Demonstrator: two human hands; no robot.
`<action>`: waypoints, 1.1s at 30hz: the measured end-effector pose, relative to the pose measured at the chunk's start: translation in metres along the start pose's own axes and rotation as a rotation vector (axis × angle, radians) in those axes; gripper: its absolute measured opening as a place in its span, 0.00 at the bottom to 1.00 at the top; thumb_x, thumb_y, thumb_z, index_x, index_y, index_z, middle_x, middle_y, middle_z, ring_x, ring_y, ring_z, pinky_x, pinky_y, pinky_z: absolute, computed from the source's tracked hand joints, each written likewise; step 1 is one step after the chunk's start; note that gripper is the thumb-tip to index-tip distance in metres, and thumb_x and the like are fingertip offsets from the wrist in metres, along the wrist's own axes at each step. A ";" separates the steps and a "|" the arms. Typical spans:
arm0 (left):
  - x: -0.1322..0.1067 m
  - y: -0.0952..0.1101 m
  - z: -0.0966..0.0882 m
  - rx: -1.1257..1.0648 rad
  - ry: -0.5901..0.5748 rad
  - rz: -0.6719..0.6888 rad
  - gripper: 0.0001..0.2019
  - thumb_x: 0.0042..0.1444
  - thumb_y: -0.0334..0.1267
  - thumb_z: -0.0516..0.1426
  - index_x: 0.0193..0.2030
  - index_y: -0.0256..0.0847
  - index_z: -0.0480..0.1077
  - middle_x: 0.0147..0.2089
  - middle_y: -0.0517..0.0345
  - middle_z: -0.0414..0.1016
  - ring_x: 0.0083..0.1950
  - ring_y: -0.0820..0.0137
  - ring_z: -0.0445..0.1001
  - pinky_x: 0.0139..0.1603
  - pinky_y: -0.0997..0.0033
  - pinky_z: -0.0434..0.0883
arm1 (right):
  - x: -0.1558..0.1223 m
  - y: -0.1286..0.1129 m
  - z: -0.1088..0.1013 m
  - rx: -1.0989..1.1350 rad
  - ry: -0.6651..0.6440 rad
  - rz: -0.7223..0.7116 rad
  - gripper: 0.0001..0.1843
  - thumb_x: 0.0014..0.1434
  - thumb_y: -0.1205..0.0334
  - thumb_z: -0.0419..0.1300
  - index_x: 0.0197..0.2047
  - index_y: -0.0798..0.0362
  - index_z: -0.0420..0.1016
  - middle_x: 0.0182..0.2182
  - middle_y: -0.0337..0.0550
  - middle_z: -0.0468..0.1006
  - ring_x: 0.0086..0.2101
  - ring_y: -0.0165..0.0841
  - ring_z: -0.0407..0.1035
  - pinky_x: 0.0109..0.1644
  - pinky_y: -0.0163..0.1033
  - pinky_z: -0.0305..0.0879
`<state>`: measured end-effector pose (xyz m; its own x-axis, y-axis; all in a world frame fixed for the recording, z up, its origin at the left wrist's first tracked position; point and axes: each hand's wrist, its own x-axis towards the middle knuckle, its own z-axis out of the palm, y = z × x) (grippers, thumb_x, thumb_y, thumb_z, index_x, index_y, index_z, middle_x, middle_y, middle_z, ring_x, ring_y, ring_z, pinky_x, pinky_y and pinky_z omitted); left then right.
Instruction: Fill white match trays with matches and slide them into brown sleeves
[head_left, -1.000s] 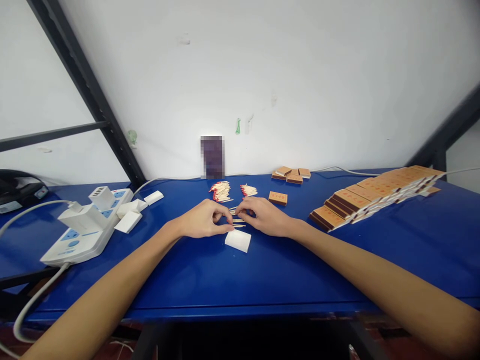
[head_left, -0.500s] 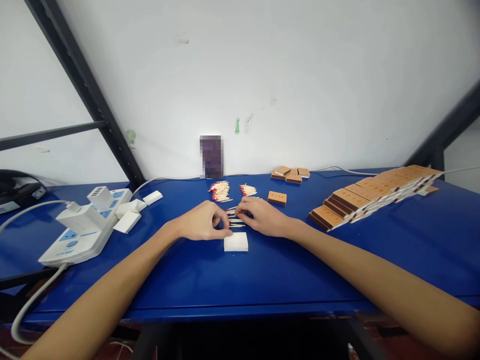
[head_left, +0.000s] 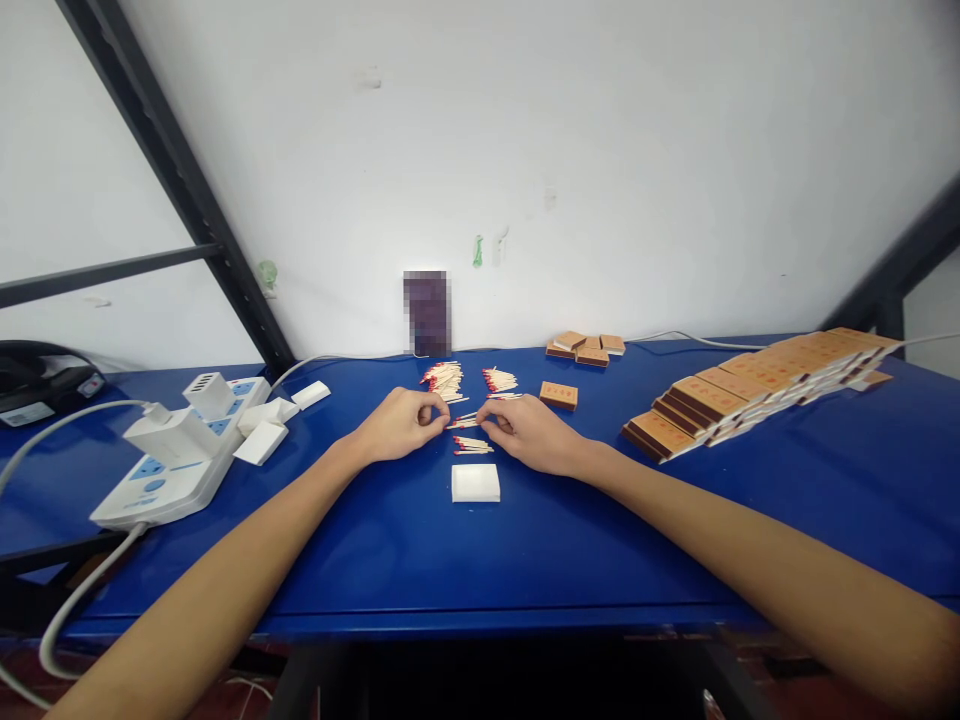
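My left hand (head_left: 401, 425) and my right hand (head_left: 525, 433) meet at mid-table, both pinched on a small bundle of red-tipped matches (head_left: 465, 423) held between their fingertips. A few loose matches (head_left: 472, 447) lie just below them. A white inner matchbox tray (head_left: 475, 483) sits flat on the blue table (head_left: 525, 560), close in front of both hands and untouched. Behind the hands lie two piles of matches (head_left: 444, 380).
A single brown matchbox (head_left: 559, 395) lies right of the piles, with a few more (head_left: 585, 349) by the wall. A long row of matchboxes (head_left: 757, 385) fills the right side. A white power strip with chargers (head_left: 180, 445) and white trays (head_left: 262, 430) sit left.
My left hand has lifted off the white tray and moved up to the matches. The tray lies square and alone. More loose matches show below the hands.
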<state>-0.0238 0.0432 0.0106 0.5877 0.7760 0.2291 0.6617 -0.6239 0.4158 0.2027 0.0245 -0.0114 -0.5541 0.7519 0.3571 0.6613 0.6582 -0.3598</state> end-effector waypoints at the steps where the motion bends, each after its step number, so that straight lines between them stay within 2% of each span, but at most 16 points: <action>1: 0.000 0.001 0.000 0.004 -0.007 0.003 0.09 0.56 0.39 0.53 0.32 0.39 0.73 0.19 0.67 0.59 0.21 0.77 0.57 0.26 0.76 0.55 | 0.001 0.001 0.002 -0.017 0.000 0.007 0.09 0.62 0.66 0.54 0.41 0.54 0.75 0.22 0.36 0.72 0.23 0.27 0.62 0.31 0.33 0.55; 4: -0.001 0.002 0.000 0.027 -0.036 -0.001 0.09 0.55 0.40 0.54 0.32 0.39 0.73 0.19 0.66 0.60 0.21 0.77 0.57 0.26 0.75 0.55 | 0.003 0.004 0.005 -0.059 -0.007 0.002 0.09 0.62 0.65 0.55 0.42 0.53 0.75 0.23 0.38 0.74 0.24 0.28 0.64 0.32 0.33 0.55; 7: 0.000 0.002 0.000 0.047 -0.064 -0.002 0.09 0.54 0.40 0.54 0.32 0.38 0.73 0.19 0.65 0.62 0.21 0.76 0.58 0.26 0.75 0.56 | 0.003 0.003 0.005 -0.089 -0.005 0.020 0.07 0.61 0.65 0.56 0.38 0.53 0.75 0.24 0.39 0.74 0.24 0.28 0.64 0.31 0.33 0.54; 12: 0.001 0.000 0.003 0.053 -0.054 0.002 0.09 0.55 0.39 0.54 0.32 0.39 0.73 0.20 0.65 0.64 0.22 0.76 0.60 0.27 0.76 0.56 | 0.003 0.000 0.006 -0.061 -0.003 0.016 0.06 0.60 0.66 0.56 0.34 0.53 0.74 0.26 0.39 0.74 0.25 0.27 0.63 0.31 0.33 0.53; 17: 0.002 0.001 0.007 0.012 -0.050 -0.021 0.10 0.56 0.40 0.54 0.34 0.39 0.74 0.21 0.64 0.66 0.22 0.76 0.62 0.26 0.76 0.56 | 0.008 -0.009 0.005 -0.003 -0.006 0.093 0.06 0.58 0.65 0.57 0.32 0.54 0.74 0.22 0.36 0.70 0.23 0.26 0.59 0.29 0.33 0.50; 23: 0.001 0.005 0.005 -0.063 -0.080 -0.022 0.11 0.56 0.42 0.54 0.34 0.39 0.75 0.19 0.66 0.62 0.21 0.77 0.58 0.25 0.76 0.55 | 0.009 -0.007 0.001 0.158 -0.013 0.085 0.07 0.60 0.63 0.56 0.33 0.53 0.74 0.19 0.32 0.65 0.22 0.25 0.56 0.28 0.32 0.50; 27: 0.000 0.008 0.002 -0.109 -0.132 0.015 0.11 0.55 0.42 0.55 0.34 0.39 0.75 0.18 0.67 0.57 0.21 0.77 0.55 0.25 0.76 0.54 | 0.009 0.002 0.003 0.107 0.050 0.093 0.05 0.59 0.66 0.56 0.36 0.54 0.73 0.19 0.32 0.65 0.22 0.25 0.56 0.29 0.32 0.50; 33: 0.002 0.004 0.006 -0.109 -0.034 -0.011 0.11 0.59 0.42 0.53 0.38 0.39 0.73 0.20 0.68 0.56 0.22 0.77 0.55 0.25 0.75 0.54 | 0.012 0.003 0.004 0.064 -0.003 0.078 0.06 0.60 0.65 0.56 0.38 0.54 0.75 0.21 0.33 0.66 0.23 0.25 0.57 0.30 0.33 0.49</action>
<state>-0.0170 0.0412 0.0073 0.5970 0.7783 0.1946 0.6150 -0.5998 0.5119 0.1961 0.0358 -0.0123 -0.5039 0.8008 0.3237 0.6684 0.5989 -0.4410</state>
